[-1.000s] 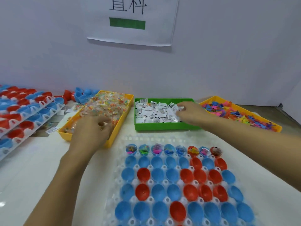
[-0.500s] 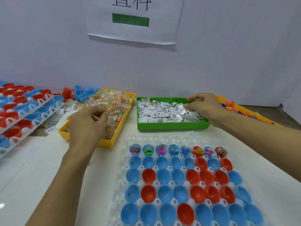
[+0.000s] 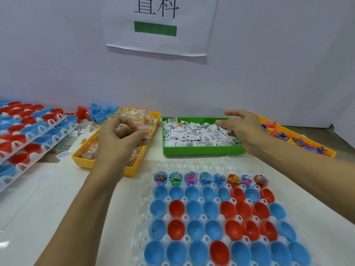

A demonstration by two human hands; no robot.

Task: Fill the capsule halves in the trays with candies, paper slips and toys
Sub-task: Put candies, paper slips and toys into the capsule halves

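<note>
1. Lifted since half a second ago: left hand [image 3: 123, 139], up off the heap and now curled around a few clear candy packets [image 3: 141, 129] over the yellow bin [image 3: 84, 160] at ten o'clock.
2. Spread wider than half a second ago: right hand [image 3: 243, 129], fingers straight and relaxed over the paper slips [image 3: 194, 136], thumb down among them, nothing plainly pinched.
3. Green bin [image 3: 201, 150] at twelve o'clock, heaped with slips.
4. Orange bin [image 3: 330, 152] at two o'clock, partly hidden by the right forearm, holding bright toys [image 3: 299, 141].
5. White capsule tray [image 3: 146, 208] at six o'clock: far row of halves [image 3: 211, 179] already filled, nearer rows of blue and red halves [image 3: 194, 227] showing only bare insides.
6. Stacked trays [image 3: 28, 135] of red and blue halves at nine o'clock; loose blue halves [image 3: 99, 113] behind the yellow bin.
</note>
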